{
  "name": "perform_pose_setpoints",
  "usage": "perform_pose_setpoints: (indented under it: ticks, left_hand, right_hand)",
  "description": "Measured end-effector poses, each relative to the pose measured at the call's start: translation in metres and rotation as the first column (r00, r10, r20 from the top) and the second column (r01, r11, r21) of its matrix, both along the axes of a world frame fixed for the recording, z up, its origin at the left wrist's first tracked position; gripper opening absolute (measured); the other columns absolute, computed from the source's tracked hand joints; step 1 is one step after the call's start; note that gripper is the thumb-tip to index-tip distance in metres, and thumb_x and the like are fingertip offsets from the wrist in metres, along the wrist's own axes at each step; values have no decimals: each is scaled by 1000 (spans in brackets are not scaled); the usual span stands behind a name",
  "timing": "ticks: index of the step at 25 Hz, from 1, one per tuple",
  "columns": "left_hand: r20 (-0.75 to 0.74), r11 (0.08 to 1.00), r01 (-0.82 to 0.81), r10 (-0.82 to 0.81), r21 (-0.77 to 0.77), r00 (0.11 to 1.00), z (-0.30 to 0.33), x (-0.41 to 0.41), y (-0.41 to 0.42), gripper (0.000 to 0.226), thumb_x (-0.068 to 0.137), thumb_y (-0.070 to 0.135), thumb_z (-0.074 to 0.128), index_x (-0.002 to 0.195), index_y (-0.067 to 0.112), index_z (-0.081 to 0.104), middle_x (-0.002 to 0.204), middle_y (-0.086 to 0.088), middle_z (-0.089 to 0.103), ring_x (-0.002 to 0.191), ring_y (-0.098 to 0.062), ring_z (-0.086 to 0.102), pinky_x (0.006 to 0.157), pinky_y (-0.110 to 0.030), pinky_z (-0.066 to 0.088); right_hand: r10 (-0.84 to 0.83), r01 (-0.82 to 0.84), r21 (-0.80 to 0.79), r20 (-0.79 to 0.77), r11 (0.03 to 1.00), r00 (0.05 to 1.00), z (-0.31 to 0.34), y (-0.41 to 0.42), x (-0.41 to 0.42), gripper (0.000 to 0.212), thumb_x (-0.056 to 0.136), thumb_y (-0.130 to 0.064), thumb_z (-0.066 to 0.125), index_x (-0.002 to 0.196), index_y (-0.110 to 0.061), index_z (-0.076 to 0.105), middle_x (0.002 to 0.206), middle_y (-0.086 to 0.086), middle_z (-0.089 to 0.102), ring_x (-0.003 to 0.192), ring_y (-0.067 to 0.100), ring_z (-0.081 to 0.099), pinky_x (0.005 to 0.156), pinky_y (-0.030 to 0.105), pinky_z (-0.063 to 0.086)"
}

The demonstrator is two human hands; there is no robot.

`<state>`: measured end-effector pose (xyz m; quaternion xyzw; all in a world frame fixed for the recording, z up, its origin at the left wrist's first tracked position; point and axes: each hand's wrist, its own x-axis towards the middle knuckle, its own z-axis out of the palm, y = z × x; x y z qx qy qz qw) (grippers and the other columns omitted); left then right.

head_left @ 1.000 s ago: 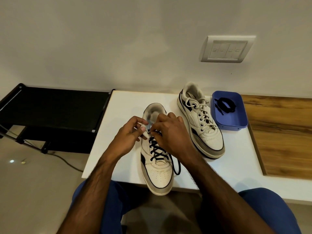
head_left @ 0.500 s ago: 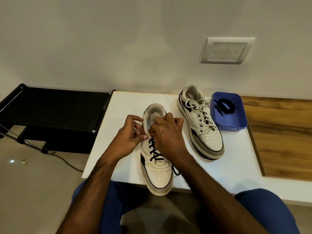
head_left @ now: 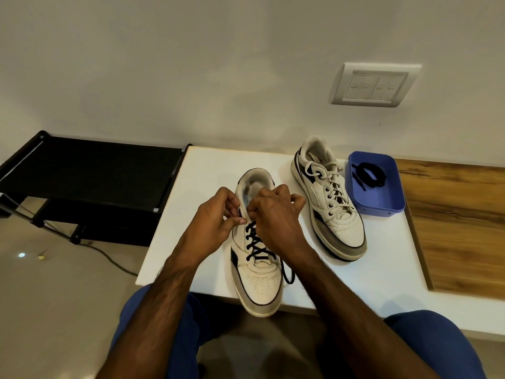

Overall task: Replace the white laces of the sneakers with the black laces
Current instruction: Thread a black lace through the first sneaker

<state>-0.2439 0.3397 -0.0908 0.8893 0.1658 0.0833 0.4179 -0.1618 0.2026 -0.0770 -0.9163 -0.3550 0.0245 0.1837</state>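
Head view | near sneaker (head_left: 258, 280): black laces (head_left: 255, 246) | far sneaker (head_left: 332, 206): white.

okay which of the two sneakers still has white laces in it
The far sneaker, beside the blue tray. Its white laces are threaded and tied, while the near sneaker under the hands is strung with a black lace.

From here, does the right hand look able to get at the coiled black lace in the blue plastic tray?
Probably yes, once freed. The right hand is busy at the near sneaker's eyelets; the coiled black lace lies uncovered in the open blue plastic tray, beyond the white-laced sneaker.
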Motion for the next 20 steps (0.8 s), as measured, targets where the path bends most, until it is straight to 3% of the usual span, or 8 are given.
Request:
perform_pose_setpoints:
  ticks: [6, 11, 15, 17, 20]
  left_hand:
    - [11, 998, -27, 28, -64, 1000, 1, -4, 2, 44, 83, 10, 81, 111, 24, 50, 87, 4, 66, 83, -5, 64, 75, -13, 51]
    - [-5, 992, -66, 66, -112, 998, 6, -6, 1, 42, 83, 12, 81, 111, 23, 53, 86, 5, 69, 82, -5, 67, 77, -15, 52]
    - [-35, 948, -106, 100, -299, 994, 8, -6, 5, 27, 93, 30, 69, 113, 25, 52, 87, 3, 75, 86, -10, 73, 85, -33, 55]
    - [-74, 936, -179, 164, -303, 984, 7, -2, 1, 27, 91, 39, 70, 107, 23, 55, 84, 4, 76, 82, -11, 74, 82, -35, 57]
    - [-146, 912, -257, 221, -319, 964, 6, 3, -2, 18, 94, 30, 68, 97, 13, 63, 80, 1, 76, 79, -12, 74, 83, -39, 60]
  right_hand:
    - [134, -131, -130, 13, 983, 991, 6, 2, 4, 24, 90, -7, 55, 102, -21, 70, 112, -5, 59, 121, 23, 38, 93, 46, 24]
    - [-53, 72, 101, -185, 992, 981, -4, 2, -1, 16, 99, -22, 56, 95, -30, 69, 110, -11, 61, 112, 17, 39, 86, 38, 19]
    - [-18, 41, 118, -196, 992, 980, -2, -6, 6, 11, 96, -31, 64, 90, -34, 74, 97, -15, 65, 108, 11, 38, 80, 33, 11]
    - [-18, 51, 154, -205, 987, 979, -1, -9, 9, 8, 93, -33, 68, 90, -37, 75, 94, -17, 67, 106, 9, 38, 82, 33, 12]
    - [-26, 59, 174, -185, 983, 982, -5, -8, 11, 4, 90, -36, 71, 90, -37, 75, 89, -16, 70, 106, 9, 41, 84, 34, 14]
